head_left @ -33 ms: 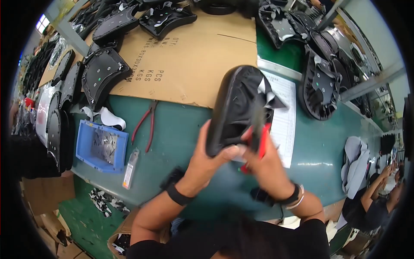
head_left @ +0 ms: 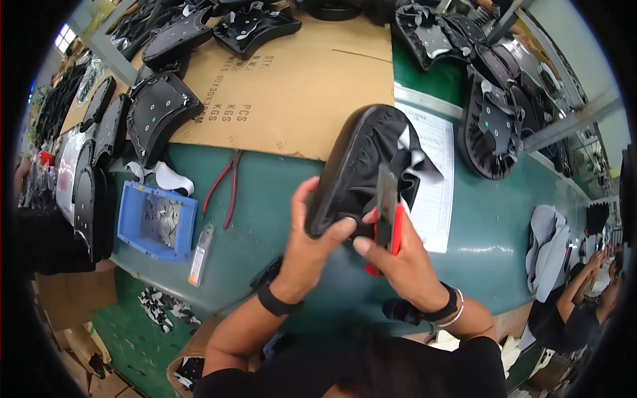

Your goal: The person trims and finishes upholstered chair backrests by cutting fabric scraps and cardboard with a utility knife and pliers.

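Observation:
My left hand [head_left: 304,244] grips the lower edge of a black padded seat [head_left: 358,162], thumb pressed on its wrinkled cover, holding it tilted above the green table [head_left: 265,199]. My right hand [head_left: 401,262] is closed around a red-handled utility knife [head_left: 387,212]. Its blade points up against the loose black cover material on the seat's underside. White lining shows at the cover's folded edge. Both wrists wear bands.
A blue bin [head_left: 157,221] of scraps, red-handled pliers [head_left: 225,186] and a small cutter [head_left: 200,249] lie to the left. A cardboard sheet [head_left: 298,79] and a printed paper [head_left: 434,172] lie behind. Black seat bases [head_left: 156,113] are stacked left and right. Another person [head_left: 584,298] sits far right.

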Demonstrator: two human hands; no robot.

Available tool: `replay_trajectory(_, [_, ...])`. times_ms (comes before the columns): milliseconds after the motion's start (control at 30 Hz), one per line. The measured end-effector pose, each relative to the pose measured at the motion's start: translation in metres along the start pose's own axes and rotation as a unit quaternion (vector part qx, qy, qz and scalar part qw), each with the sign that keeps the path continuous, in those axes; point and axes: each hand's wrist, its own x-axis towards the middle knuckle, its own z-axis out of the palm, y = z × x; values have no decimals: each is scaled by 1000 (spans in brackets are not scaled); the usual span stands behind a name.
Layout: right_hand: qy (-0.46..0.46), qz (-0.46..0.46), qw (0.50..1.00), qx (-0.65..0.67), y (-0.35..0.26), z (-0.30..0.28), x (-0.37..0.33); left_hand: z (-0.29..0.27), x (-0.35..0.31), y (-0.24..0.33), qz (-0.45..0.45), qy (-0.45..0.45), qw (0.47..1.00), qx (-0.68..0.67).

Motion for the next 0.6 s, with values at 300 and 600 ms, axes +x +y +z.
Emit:
replay_trajectory(300, [88,124,988,13,50,-42,-75,-92,-6,36,-311,-232,914,122])
replay_trajectory(600, [-17,-6,976,-217,71,-31,-90,-35,-77,37,160,-322,649,670])
